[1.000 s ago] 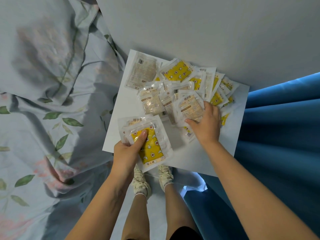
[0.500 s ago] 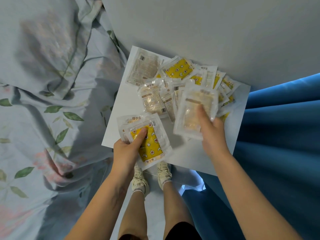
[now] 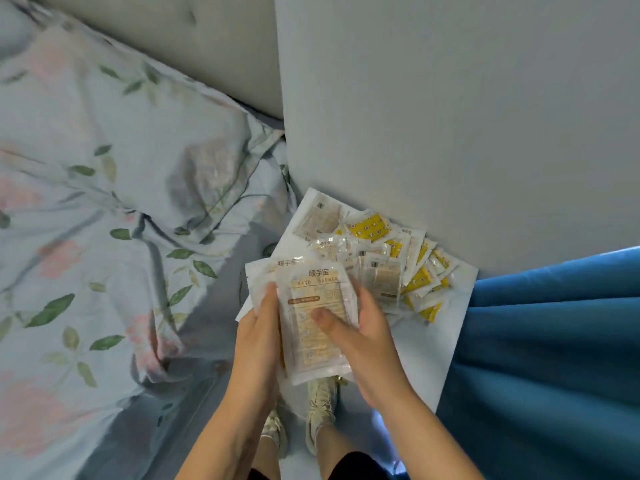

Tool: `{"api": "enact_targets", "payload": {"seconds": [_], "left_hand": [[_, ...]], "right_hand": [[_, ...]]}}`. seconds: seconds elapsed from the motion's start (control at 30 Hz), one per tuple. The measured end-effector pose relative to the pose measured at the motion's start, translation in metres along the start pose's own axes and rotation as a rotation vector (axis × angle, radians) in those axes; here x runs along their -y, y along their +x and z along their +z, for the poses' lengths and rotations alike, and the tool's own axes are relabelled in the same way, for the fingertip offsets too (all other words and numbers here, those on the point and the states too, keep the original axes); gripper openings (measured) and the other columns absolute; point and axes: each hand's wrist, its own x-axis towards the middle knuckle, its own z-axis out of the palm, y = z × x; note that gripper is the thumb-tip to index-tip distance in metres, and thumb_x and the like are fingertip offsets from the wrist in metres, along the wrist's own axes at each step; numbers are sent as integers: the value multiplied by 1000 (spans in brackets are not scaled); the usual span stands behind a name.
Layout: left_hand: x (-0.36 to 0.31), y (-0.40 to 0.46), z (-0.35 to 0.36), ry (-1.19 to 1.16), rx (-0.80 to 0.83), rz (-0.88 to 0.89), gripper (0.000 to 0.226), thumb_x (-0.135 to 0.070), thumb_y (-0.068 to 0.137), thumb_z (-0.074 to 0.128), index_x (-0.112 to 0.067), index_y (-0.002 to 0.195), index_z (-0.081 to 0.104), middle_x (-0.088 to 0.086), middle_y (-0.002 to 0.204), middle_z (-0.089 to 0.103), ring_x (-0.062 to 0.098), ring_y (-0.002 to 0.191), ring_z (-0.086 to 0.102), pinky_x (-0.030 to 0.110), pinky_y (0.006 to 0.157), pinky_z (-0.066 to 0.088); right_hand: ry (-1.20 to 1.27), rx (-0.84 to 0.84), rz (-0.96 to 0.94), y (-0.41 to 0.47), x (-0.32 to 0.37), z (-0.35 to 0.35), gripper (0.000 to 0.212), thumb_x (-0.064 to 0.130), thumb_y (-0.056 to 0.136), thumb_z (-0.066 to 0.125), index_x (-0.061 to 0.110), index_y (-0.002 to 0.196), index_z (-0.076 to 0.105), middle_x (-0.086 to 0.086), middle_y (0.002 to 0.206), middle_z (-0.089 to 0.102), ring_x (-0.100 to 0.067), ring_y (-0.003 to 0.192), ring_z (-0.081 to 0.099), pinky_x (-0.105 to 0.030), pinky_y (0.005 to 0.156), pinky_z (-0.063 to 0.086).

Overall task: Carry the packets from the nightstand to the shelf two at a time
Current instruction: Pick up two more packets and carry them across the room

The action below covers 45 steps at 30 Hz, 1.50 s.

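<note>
A stack of two clear hand-warmer packets [image 3: 306,306] is held between both hands above the near left corner of the white nightstand [image 3: 426,351]. My left hand [image 3: 258,336] grips the stack's left edge. My right hand [image 3: 363,336] holds its right side, thumb across the front of the top packet. The packet behind shows only at its upper left edge. Several more packets [image 3: 391,258], some yellow, some beige, lie piled on the nightstand against the wall.
A bed with floral bedding [image 3: 104,237] fills the left. A grey wall [image 3: 450,116] rises behind the nightstand and a blue curtain [image 3: 554,358] hangs on the right. My feet in pale shoes [image 3: 320,403] stand on the floor below.
My right hand lifted a beige packet off the pile and brought it left onto the packet in my left hand. The camera view tilted up toward the bed and wall.
</note>
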Motion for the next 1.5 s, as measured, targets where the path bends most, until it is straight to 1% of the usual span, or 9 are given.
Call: {"api": "enact_targets", "payload": {"seconds": [0.23,0.33,0.5,0.73,0.87,1.0,1.3,1.4,1.5], "left_hand": [[-42,-97,-57,-185,-139,114,34,-31,99,47,-20,86,76,8,94,77,24,90,73,42,84,53],[-56,-148,-103,-277,-269,200,38,-43,90,59,-15,114,68,11,111,72,29,101,70,50,91,52],[-59,-245,-201,-346,-442,339,21,-26,95,55,-14,98,72,10,92,77,27,86,74,46,81,57],[1,-403,-345,-523,-766,402,26,-25,78,76,-8,97,73,8,84,77,24,78,75,39,68,61],[47,-479,-409,-719,-951,419,28,-35,82,70,-8,88,73,8,76,76,25,71,75,36,60,61],[85,-538,-461,-790,-1060,438,38,-44,92,52,-13,84,72,7,76,76,23,69,74,39,66,60],[167,-628,-588,-1012,-1382,425,24,-42,90,58,-22,87,71,3,86,76,25,86,72,45,81,58],[191,-649,-648,-1085,-1467,426,24,-41,91,59,-20,92,71,1,85,77,22,86,73,39,79,58],[204,-675,-715,-1070,-1500,422,28,-39,92,58,-16,98,71,2,85,77,18,80,74,26,63,57]], "right_hand": [[-163,236,-33,-74,49,63,31,31,77,68,19,107,70,1,103,76,-15,100,71,-38,91,55],[-144,267,-34,-111,53,103,21,21,88,63,15,107,68,-3,101,76,-19,96,72,-33,80,59],[-207,529,-20,-198,42,191,36,22,77,69,8,110,67,-8,101,76,-23,95,73,-33,76,61],[-310,924,165,-360,-40,300,30,20,79,65,5,104,70,-15,103,75,-25,95,73,-31,74,61],[-414,1074,175,-445,-98,346,26,20,84,63,2,103,71,-15,100,75,-24,92,73,-28,71,59],[-517,1152,173,-509,-146,388,19,15,92,59,3,102,70,-12,97,76,-23,89,74,-27,67,59],[-678,1249,272,-607,-246,495,26,21,94,57,5,112,67,-14,103,75,-28,95,73,-36,75,61],[-716,1262,351,-634,-288,546,29,22,92,59,2,112,66,-17,104,74,-32,96,72,-47,86,58],[-746,1328,413,-664,-327,605,27,18,92,60,1,112,65,-18,102,74,-30,87,74,-40,70,62]]}}
